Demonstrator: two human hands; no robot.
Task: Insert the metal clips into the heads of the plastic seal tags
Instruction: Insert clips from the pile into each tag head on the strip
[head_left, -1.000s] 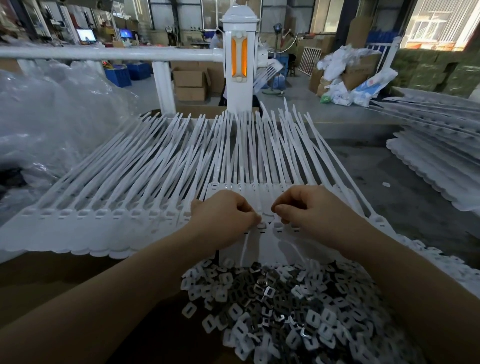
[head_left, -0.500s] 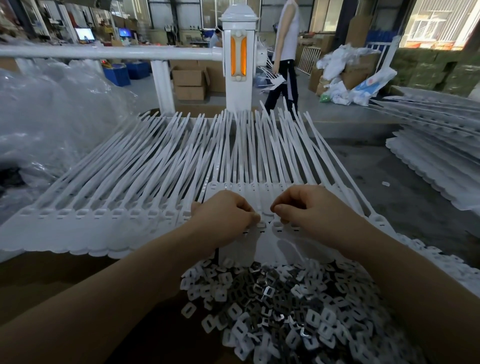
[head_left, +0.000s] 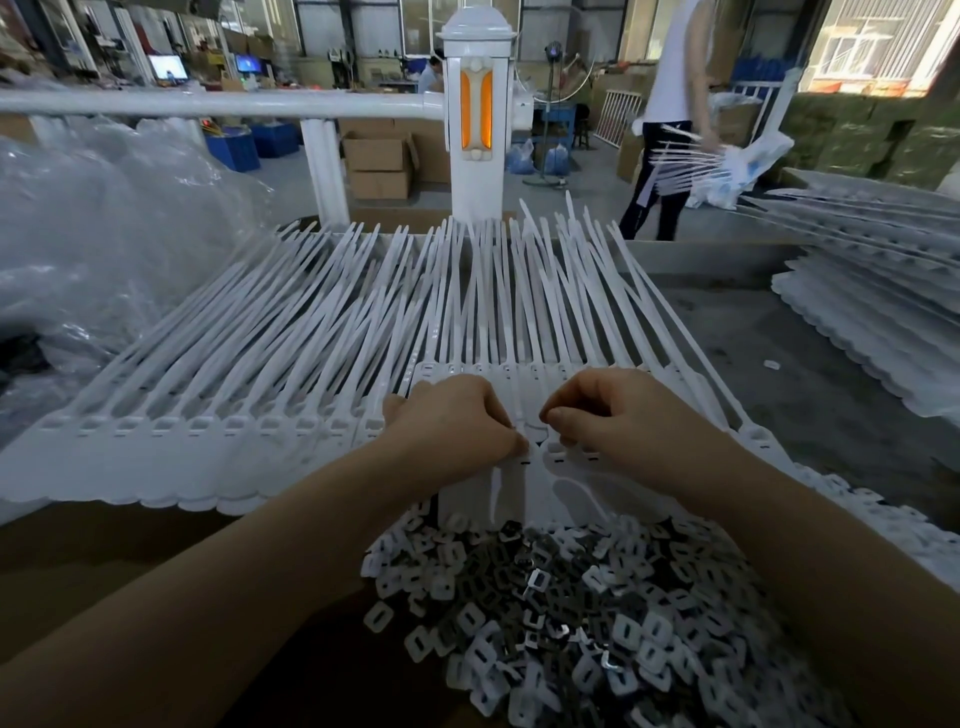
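Seal tags (head_left: 291, 364) fanned out, left hand (head_left: 457, 421), right hand (head_left: 618, 415) curled, pinching heads

Two hands: left hand (head_left: 451, 422), right hand (head_left: 618, 415). Seal tags (head_left: 291, 364): dozens, too many to count, fanned left to right. Metal clips (head_left: 550, 613): one heap near, hundreds. Second tag stack (head_left: 872, 291) far right. One person (head_left: 670, 114) standing far. Two monitors (head_left: 169, 66) far left

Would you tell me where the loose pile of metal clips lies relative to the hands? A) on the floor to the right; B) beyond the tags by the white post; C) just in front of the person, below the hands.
C: the metal clips are heaped nearest the camera, under the left hand and right hand.
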